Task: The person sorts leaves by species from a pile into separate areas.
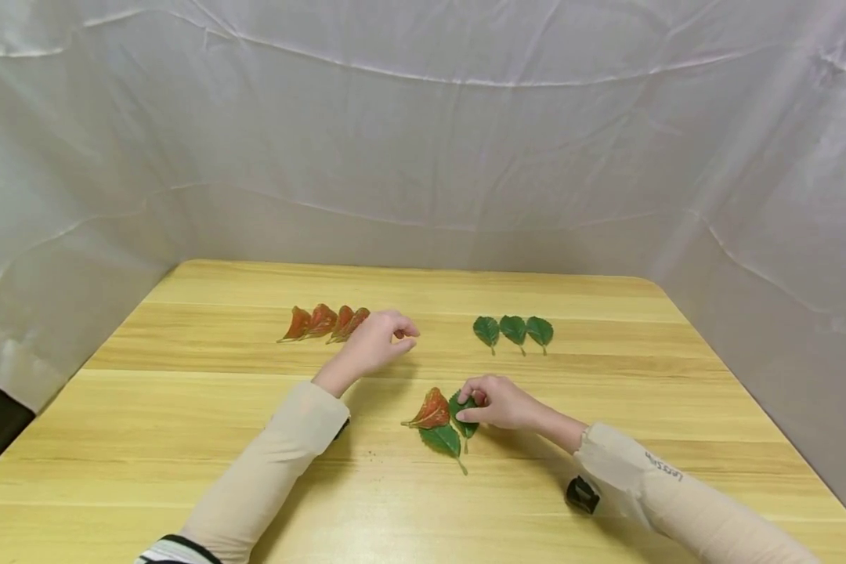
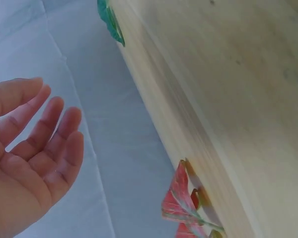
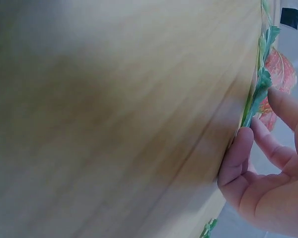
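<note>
My right hand [image 1: 499,402] has its thumb and fingertips curled at the edges of a green leaf [image 1: 465,427], pinching it close to the tabletop. In the right wrist view, that green leaf [image 3: 260,94] stands edge-on between the thumb and fingers. Beside it, a red leaf [image 1: 433,409] overlaps another green leaf [image 1: 442,440]. My left hand [image 1: 375,342] hovers above the table by the right end of a row of red leaves [image 1: 322,319], partly covering the last one. The left wrist view shows this hand [image 2: 35,153] with fingers loosely bent and nothing in them.
Three green leaves [image 1: 513,330] lie in a row at the back right of the wooden table [image 1: 183,399]. Pale sheeting [image 1: 423,157] hangs behind and at both sides. A black wrist device [image 1: 582,495] sits beneath the right sleeve.
</note>
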A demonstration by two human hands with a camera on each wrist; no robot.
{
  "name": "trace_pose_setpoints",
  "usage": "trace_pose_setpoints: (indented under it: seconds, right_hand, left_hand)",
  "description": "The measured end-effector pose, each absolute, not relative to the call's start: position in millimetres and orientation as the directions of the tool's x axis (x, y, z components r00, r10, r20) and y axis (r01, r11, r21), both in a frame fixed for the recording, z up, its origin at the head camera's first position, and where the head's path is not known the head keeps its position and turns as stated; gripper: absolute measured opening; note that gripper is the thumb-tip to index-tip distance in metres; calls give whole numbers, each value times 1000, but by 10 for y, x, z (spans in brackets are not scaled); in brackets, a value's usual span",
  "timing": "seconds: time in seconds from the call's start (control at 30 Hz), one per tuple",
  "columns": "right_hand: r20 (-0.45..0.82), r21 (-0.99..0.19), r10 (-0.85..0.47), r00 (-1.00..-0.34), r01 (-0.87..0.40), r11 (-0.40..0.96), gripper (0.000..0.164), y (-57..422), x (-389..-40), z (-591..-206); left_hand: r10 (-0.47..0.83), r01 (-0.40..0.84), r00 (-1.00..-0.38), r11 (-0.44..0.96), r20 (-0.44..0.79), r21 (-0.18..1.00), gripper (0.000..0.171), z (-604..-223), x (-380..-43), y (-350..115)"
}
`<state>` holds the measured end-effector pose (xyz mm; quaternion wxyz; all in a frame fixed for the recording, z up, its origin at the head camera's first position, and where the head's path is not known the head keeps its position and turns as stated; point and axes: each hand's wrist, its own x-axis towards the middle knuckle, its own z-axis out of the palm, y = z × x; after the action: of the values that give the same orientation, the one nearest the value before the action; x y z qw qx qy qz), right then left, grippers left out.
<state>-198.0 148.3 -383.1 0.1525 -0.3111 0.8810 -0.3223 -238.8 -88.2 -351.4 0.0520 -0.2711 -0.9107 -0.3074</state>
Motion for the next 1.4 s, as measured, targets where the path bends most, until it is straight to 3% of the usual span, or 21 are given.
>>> trace_pose_setpoints:
  seconds: [0.33, 0.73, 1.07, 1.4]
  right_hand:
    - [-66, -646, -633, -771, -451, 616, 20, 1469, -1968, -3814]
    - [-37, -644, -648, -761, -478, 598, 22, 1486, -1980, -3844]
    - [-33, -642, -632, -774, -468, 607, 22, 1488, -1973, -3855]
    - [-37, -632, -634, -773, -473, 614, 23, 1483, -1984, -3826]
  left_hand:
    - [638, 619, -758, 639, 135, 457, 17, -3522, -2230, -801]
    - [741, 592, -671, 555, -24, 584, 36, -3531, -2128, -764]
    - [785, 553, -605, 536, -135, 638, 34, -3573, -2132, -732]
    - [812, 583, -564, 519, -148, 625, 29, -3643, -2219, -713]
